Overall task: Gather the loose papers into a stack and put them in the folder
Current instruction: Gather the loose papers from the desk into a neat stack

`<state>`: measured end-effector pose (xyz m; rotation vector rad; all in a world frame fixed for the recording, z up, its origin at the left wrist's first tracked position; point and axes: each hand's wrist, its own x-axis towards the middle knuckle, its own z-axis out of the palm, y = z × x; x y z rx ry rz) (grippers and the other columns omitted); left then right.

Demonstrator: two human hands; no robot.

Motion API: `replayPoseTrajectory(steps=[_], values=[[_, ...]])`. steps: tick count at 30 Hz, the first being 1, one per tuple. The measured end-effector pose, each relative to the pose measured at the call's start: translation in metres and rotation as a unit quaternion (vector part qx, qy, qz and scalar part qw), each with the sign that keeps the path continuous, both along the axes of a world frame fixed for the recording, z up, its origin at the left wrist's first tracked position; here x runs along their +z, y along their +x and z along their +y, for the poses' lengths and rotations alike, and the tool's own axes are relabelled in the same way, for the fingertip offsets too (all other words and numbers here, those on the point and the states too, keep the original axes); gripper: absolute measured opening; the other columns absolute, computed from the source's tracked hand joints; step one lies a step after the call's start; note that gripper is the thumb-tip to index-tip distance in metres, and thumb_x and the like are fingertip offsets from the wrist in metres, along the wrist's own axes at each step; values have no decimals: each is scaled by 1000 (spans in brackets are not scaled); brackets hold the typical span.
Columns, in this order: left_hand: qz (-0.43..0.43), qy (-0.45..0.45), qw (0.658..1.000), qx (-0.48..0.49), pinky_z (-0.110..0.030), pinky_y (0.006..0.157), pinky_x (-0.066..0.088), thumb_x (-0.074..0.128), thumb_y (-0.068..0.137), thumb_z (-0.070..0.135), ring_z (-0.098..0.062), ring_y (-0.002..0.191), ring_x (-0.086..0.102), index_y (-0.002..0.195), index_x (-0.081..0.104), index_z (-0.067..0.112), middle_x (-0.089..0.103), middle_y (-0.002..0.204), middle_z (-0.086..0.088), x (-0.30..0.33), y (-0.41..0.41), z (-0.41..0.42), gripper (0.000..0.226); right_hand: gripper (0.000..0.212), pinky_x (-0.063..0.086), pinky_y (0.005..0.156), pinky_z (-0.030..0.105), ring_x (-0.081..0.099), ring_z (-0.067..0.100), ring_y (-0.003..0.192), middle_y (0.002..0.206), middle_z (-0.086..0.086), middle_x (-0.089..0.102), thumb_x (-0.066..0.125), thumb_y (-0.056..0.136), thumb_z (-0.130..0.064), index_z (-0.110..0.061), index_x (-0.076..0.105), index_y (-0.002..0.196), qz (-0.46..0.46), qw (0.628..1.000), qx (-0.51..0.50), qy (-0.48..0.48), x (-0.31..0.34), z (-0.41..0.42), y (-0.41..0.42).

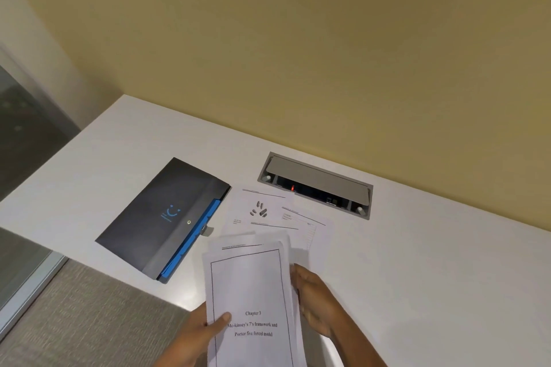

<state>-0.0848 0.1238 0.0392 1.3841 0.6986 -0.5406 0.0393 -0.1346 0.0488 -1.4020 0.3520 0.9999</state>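
White desk [417,247] at frame bottom: left hand [196,334] thumb-pinches the stack [250,292], right hand [316,304] squaring its edge, likely for the folder [161,217].

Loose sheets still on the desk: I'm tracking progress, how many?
2 visible: one beside the folder, one right of it, overlapping. Others may hide under the held stack.

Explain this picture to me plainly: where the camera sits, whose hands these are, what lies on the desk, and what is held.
There is no machine here. One camera worn on a person's head looks down at their two bare hands. The left hand and right hand hold a stack of white printed papers by its sides. On the white desk lie a dark grey folder with blue inner edge, shut, more loose white sheets, and beyond them a grey built-in socket box.
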Motion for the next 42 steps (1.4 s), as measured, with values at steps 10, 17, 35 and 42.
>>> replayPoseTrajectory(steps=[10, 17, 35, 42], values=[[6, 114, 990, 78, -47, 101, 51, 78, 85, 23, -22, 107, 69, 120, 68, 30, 78, 108, 5, -14, -25, 37, 37, 69, 45, 113, 38, 52, 29, 136, 144, 10, 53, 87, 86, -30, -8, 56, 144, -276, 887, 68, -365, -2, 22, 80], [7, 134, 984, 115, -28, 76, 51, 78, 85, 17, -11, 94, 71, 103, 72, 36, 80, 90, 18, -21, -35, 54, 27, 108, 46, 113, 49, 36, 32, 147, 157, 8, 39, 93, 73, -47, -15, 33, 157, -251, 823, 178, -477, -10, 32, 106], [-15, 125, 980, 152, -41, 96, 50, 73, 89, 10, -26, 106, 67, 129, 65, 15, 76, 108, -4, -24, -23, 49, 41, 118, 42, 115, 49, 37, 33, 144, 155, 8, 40, 98, 67, -42, -18, 28, 158, -230, 804, 215, -504, -19, 35, 122], [-13, 143, 977, 156, -40, 94, 49, 72, 89, 9, -24, 101, 66, 133, 62, 10, 76, 103, 0, -25, -23, 51, 46, 109, 36, 116, 44, 35, 31, 146, 153, 6, 47, 96, 70, -41, -19, 32, 156, -225, 801, 240, -500, -20, 39, 125]])
